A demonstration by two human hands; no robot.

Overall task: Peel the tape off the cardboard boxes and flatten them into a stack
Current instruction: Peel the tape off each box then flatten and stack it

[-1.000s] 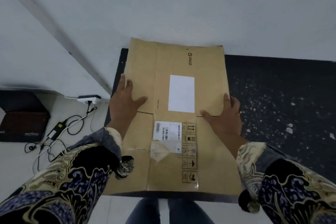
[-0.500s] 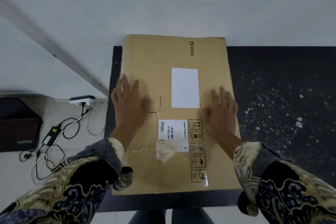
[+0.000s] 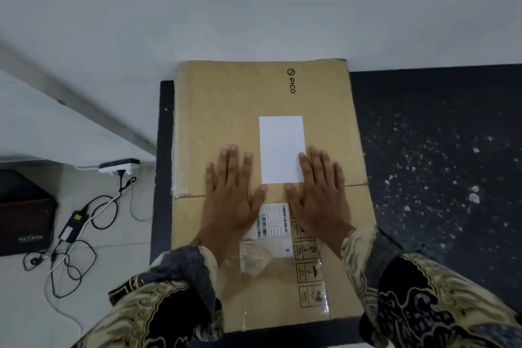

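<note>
Cardboard box (image 3: 226, 110) flattened, both hands — left (image 3: 231, 192), right (image 3: 319, 195) — flat near centre

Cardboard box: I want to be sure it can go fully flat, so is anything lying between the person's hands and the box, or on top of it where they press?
Nothing visible does. The left hand and right hand lie flat, fingers straight, directly on the brown flattened cardboard box, which rests on the dark speckled table. Only flat labels lie there.

My left hand (image 3: 230, 195) and right hand (image 3: 320, 192) press flat on the box (image 3: 226, 110); white label (image 3: 282, 149) at 12 o'clock between them.
</note>
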